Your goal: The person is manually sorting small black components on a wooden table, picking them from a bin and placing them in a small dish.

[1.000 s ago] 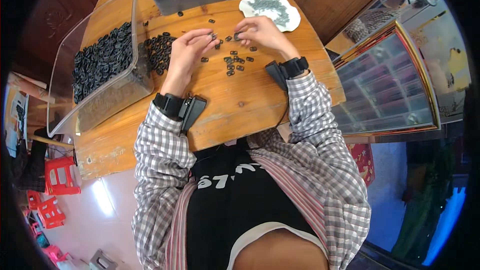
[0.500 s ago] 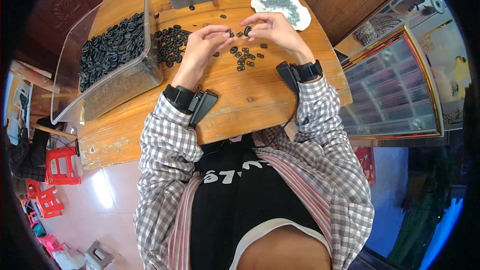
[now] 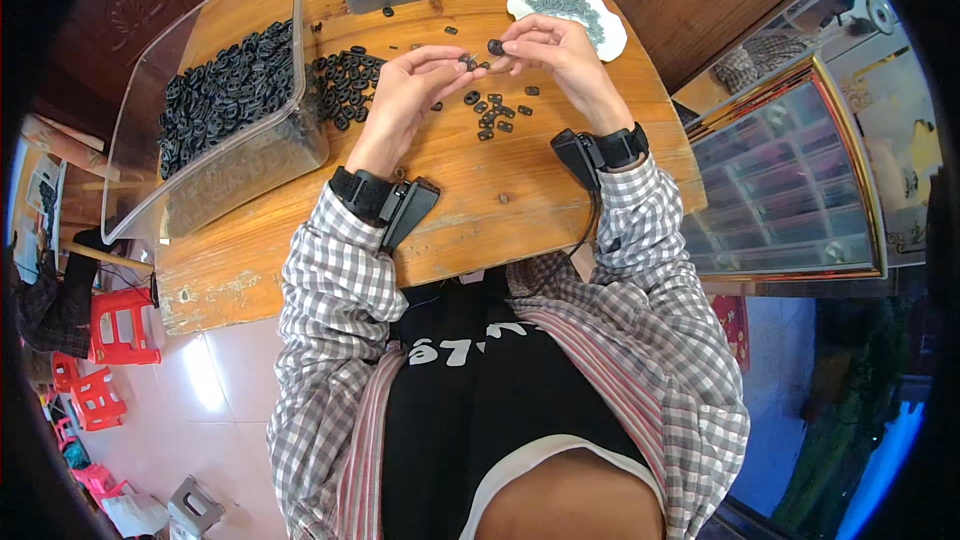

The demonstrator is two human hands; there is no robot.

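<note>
- Head view: a small black ring (image 3: 495, 46) is pinched in the grip of the right hand (image 3: 553, 58), held above the far middle of the wooden counter (image 3: 480, 210).
- Another small black piece (image 3: 467, 62) is pinched at the fingertips of the left hand (image 3: 408, 90), just left of the ring.
- Loose black pieces (image 3: 492, 116) are scattered on the counter under the hands.
- A clear bin (image 3: 215, 130) of black rings is seen at the left, a white dish (image 3: 570, 8) at the far right.

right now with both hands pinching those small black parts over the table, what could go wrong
1. The right hand and left hand each pinch a tiny black part only at the fingertips; one might slip and drop among the loose parts below.
2. The heap of black rings lies by the left forearm beside the clear bin; a sweep of the arm could scatter them.
</note>
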